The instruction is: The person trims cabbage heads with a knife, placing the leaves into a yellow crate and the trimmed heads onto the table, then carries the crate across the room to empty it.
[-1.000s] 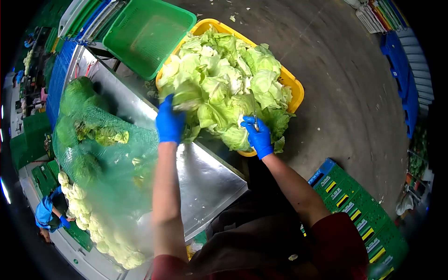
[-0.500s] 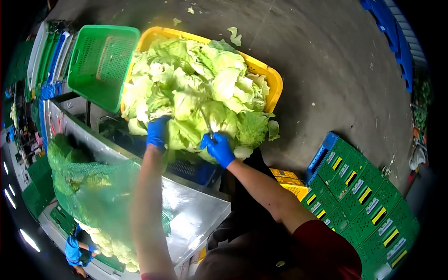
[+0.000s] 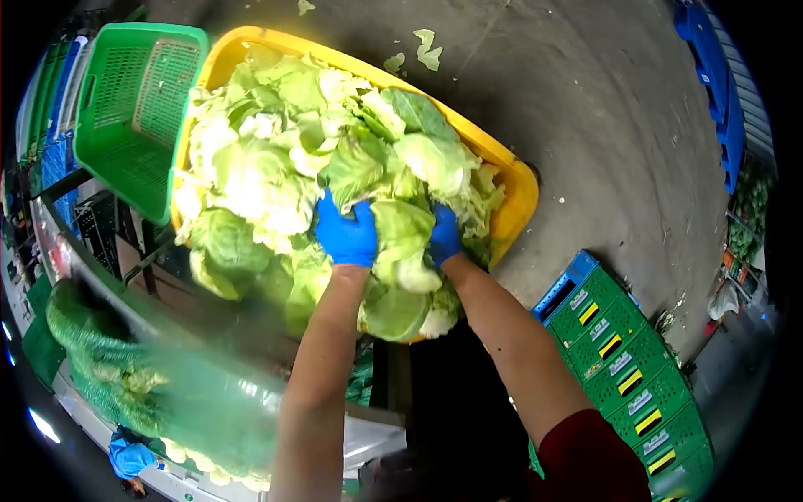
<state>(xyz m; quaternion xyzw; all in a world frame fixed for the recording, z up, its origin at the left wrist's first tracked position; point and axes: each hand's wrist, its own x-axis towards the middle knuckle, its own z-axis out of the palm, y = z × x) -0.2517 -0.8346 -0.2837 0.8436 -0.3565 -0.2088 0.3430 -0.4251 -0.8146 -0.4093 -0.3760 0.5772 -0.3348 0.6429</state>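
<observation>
A big heap of loose pale-green cabbage leaves (image 3: 276,180) fills the yellow crate (image 3: 514,197) and spills over its near side. My left hand (image 3: 345,234), in a blue glove, presses into the heap, its thumb apart and its fingers curled among leaves. My right hand (image 3: 445,237), also gloved in blue, grips at the heap's right part; its fingertips are hidden under leaves. Between both hands lies a broad cabbage leaf (image 3: 403,238). Rounder cabbage pieces (image 3: 397,311) sit at the near edge, below my hands.
An empty green crate (image 3: 121,109) adjoins the yellow one at left. Stacked green crates (image 3: 631,376) stand at lower right. A green mesh bag (image 3: 113,368) lies on the metal counter (image 3: 372,439). A person in blue (image 3: 130,456) is at lower left. Leaf scraps (image 3: 427,50) lie on the floor.
Both hands have moved from the heap's near edge farther into the leaves, my right hand also rightward. A thin dark tool at my right hand earlier is no longer visible. The view has shifted closer.
</observation>
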